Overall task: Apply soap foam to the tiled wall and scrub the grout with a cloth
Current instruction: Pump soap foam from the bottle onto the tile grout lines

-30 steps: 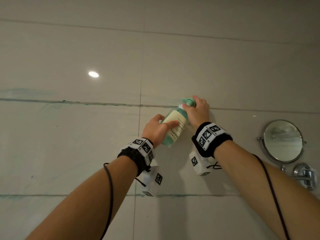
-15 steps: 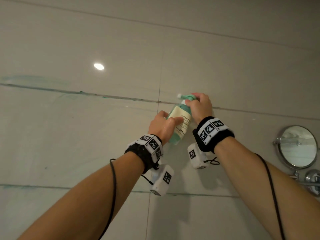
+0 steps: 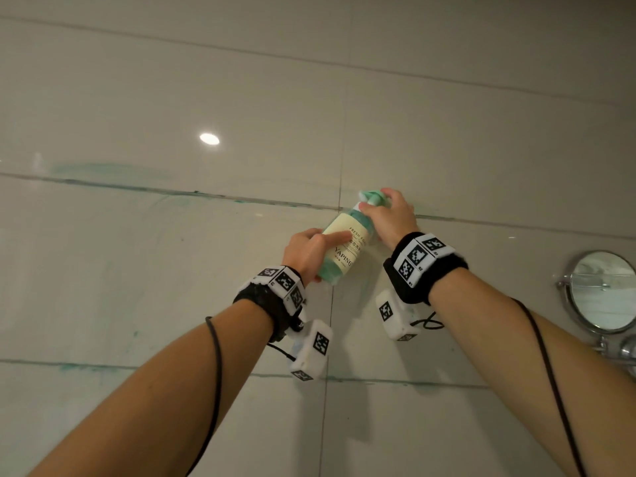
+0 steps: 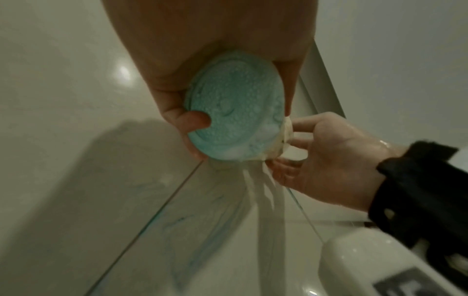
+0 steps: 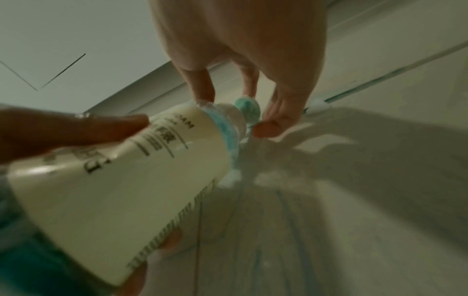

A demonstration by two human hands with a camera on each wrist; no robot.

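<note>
Glossy pale tiled wall in a dim bathroom.
Large beige tiles meet at thin dark grout lines, some tinged green-blue. 1 bright ceiling lamp reflection shines on the upper left tile. At the right edge, a round chrome-framed mirror is mounted on the wall, with chrome fittings just below it.

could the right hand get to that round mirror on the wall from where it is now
Probably yes: the round mirror hangs on bare tiled wall to the right hand's right, nothing between. But its fingers grip the soap bottle's pump.
</note>
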